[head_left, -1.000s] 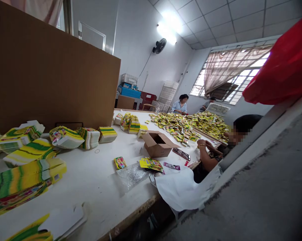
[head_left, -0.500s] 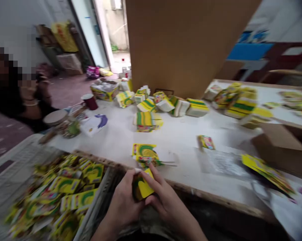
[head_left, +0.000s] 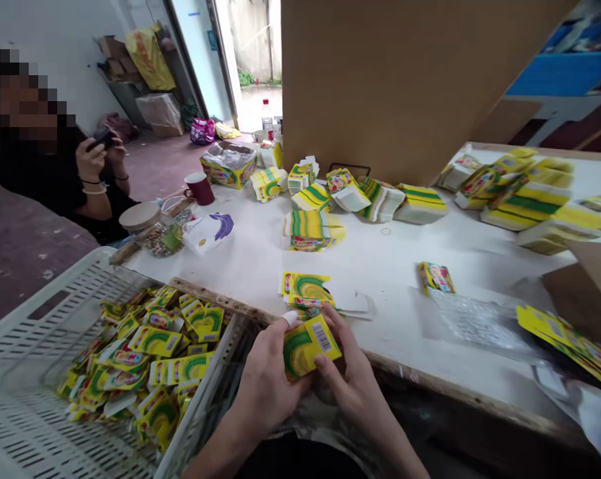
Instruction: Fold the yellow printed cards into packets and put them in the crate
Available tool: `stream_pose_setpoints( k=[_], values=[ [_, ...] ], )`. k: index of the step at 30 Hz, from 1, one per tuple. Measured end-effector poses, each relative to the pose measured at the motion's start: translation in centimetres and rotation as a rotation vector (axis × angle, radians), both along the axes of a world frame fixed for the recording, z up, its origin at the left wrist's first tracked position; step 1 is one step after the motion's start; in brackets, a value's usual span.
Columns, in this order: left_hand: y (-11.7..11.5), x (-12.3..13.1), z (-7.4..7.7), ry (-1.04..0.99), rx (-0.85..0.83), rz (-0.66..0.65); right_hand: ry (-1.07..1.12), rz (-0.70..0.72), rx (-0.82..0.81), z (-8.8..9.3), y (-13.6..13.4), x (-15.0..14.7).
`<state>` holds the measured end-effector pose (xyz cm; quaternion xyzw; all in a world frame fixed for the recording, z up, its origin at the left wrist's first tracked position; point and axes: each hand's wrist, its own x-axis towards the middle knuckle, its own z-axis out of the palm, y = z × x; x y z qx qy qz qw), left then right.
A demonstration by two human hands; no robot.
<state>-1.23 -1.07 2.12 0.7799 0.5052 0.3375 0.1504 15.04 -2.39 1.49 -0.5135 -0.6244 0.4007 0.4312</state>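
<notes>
Head view: both hands meet at the near edge of the bench, closed together on one small carton; the left hand grips its left side, the right hand pinches its right side. The carton is yellow with a green swirl and a barcode — seemingly folded up. A white crate at near left holds many finished cartons; flat blanks and far stacks remain — work looks partway through.
</notes>
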Motion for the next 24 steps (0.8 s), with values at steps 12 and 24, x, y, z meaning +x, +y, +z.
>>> stream_pose_setpoints(
  k=[12,24],
  values=[
    [1.4,-2.8,-1.5,-1.280,-0.080,0.435,-0.304,-0.274,0.141,0.8,4.1,1.3],
    [0.1,1.8,-2.3,-1.487,-0.401,0.195,-0.251,-0.158,-0.016,0.4,4.3,1.6]
  ],
)
